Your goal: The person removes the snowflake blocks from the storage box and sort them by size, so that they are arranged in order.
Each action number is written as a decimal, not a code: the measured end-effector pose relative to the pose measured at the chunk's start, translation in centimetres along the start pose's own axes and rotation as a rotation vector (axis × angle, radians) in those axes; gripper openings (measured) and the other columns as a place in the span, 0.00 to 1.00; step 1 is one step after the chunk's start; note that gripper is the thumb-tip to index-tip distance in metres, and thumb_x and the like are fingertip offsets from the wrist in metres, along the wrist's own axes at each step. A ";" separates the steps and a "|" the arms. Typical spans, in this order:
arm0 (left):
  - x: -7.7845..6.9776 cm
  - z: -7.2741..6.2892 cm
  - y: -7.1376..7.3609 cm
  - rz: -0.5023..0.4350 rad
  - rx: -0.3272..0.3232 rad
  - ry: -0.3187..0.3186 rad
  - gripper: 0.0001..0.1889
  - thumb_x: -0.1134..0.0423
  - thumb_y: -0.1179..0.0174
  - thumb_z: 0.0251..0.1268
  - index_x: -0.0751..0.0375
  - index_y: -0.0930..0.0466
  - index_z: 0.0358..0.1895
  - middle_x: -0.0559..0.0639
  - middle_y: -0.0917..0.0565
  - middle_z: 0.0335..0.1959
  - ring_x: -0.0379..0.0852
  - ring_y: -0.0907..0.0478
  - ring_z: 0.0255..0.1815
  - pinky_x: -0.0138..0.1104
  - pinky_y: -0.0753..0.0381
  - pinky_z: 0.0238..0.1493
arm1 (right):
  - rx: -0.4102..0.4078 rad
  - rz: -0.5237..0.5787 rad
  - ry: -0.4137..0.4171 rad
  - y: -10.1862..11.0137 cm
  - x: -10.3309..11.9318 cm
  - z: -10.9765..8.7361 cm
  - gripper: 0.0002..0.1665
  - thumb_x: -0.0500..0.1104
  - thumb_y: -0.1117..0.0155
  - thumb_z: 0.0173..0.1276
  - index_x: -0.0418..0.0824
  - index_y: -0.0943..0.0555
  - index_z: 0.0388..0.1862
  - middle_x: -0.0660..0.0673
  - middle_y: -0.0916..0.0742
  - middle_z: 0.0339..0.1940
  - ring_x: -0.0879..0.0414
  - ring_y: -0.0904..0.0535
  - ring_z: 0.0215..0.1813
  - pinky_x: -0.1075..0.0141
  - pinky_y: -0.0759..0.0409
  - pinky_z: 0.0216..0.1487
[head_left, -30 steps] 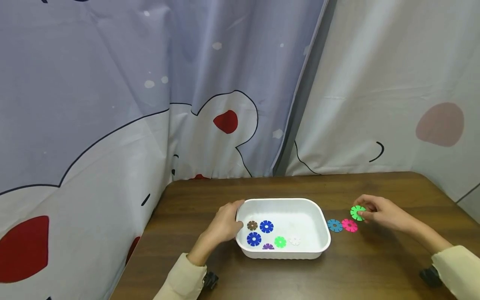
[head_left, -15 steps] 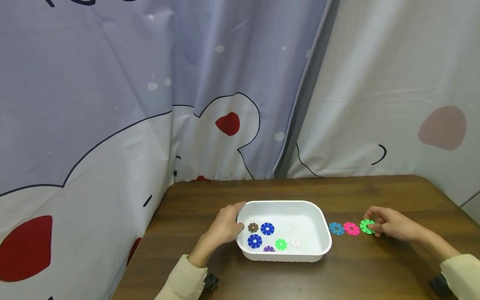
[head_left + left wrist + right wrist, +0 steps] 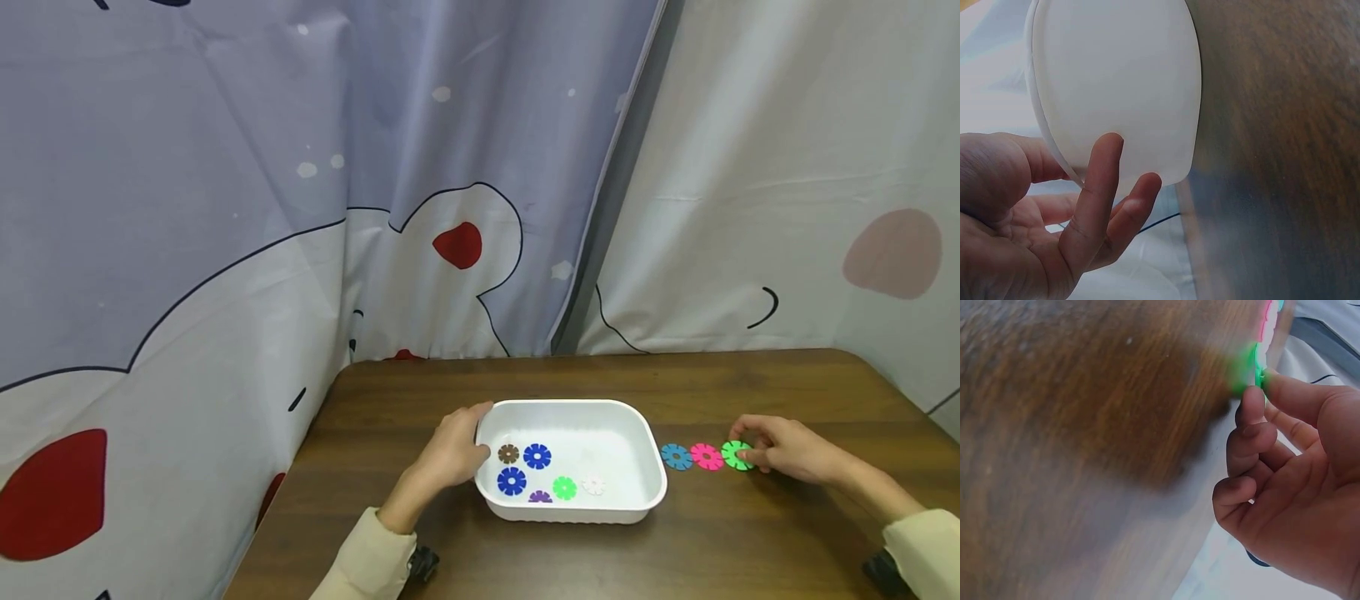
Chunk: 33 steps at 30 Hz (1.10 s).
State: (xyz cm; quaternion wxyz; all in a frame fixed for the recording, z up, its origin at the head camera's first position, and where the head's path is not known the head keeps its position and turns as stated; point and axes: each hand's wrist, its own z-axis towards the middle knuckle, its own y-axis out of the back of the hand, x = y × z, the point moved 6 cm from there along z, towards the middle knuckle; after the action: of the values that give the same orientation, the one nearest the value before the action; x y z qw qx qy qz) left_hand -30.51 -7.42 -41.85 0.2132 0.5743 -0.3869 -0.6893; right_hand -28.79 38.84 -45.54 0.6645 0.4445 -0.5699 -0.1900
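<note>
Currently, left hand point(image 3: 448, 447): from afar I am seeing it gripping the left end of the white tray point(image 3: 570, 513), its fingertips pressing on the outside wall.
Right hand point(image 3: 786, 450): it is pinching the green disc point(image 3: 731, 451) at the edge, between thumb and finger, the other fingers curling toward the palm.
Green disc: it is sitting to the right of the tray, toward the right edge of the bench point(image 3: 570, 560), and meeting the pink disc point(image 3: 707, 448); whether the two are interlocking, I am not able to tell.
Disc row: the pink disc is lying between the green one and the light blue disc point(image 3: 671, 454), which is resting just beside the tray's right end.
Tray contents: I am counting a brown disc point(image 3: 504, 450), two dark blue discs point(image 3: 532, 452), a light green disc point(image 3: 559, 487), a white disc point(image 3: 588, 484) and a purple disc point(image 3: 540, 497), the near wall partly hiding the purple one.
Backdrop: a printed curtain point(image 3: 225, 292) is hanging behind the bench's far edge.
</note>
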 end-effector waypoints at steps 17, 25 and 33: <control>-0.1 -0.2 0.1 -0.004 -0.003 -0.012 0.33 0.77 0.35 0.63 0.72 0.28 0.74 0.70 0.19 0.64 0.57 0.21 0.56 0.52 0.15 0.59 | -0.090 -0.106 0.035 0.4 3.5 1.3 0.08 0.40 0.34 0.77 0.39 0.17 0.51 0.57 0.24 0.21 0.66 0.32 0.23 0.68 0.32 0.26; -0.2 0.0 0.2 -0.003 -0.005 -0.007 0.33 0.77 0.35 0.63 0.71 0.28 0.74 0.71 0.20 0.63 0.58 0.20 0.55 0.52 0.13 0.57 | -0.126 -0.083 0.122 0.8 7.3 3.7 0.06 0.42 0.34 0.78 0.41 0.16 0.48 0.57 0.24 0.22 0.67 0.31 0.24 0.69 0.29 0.26; -0.1 -0.1 0.1 -0.001 -0.012 -0.028 0.33 0.77 0.35 0.63 0.72 0.28 0.74 0.70 0.19 0.62 0.58 0.20 0.56 0.51 0.12 0.55 | -0.117 -0.059 0.219 -0.2 11.2 6.1 0.03 0.43 0.31 0.76 0.45 0.15 0.44 0.56 0.21 0.23 0.66 0.29 0.26 0.69 0.28 0.29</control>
State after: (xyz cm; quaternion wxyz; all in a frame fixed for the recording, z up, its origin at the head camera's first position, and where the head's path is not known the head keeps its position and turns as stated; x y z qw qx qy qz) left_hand -30.37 -7.45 -41.71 0.2108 0.5634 -0.3851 -0.6998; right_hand -31.28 27.95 -39.39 0.7416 0.4398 -0.4685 -0.1929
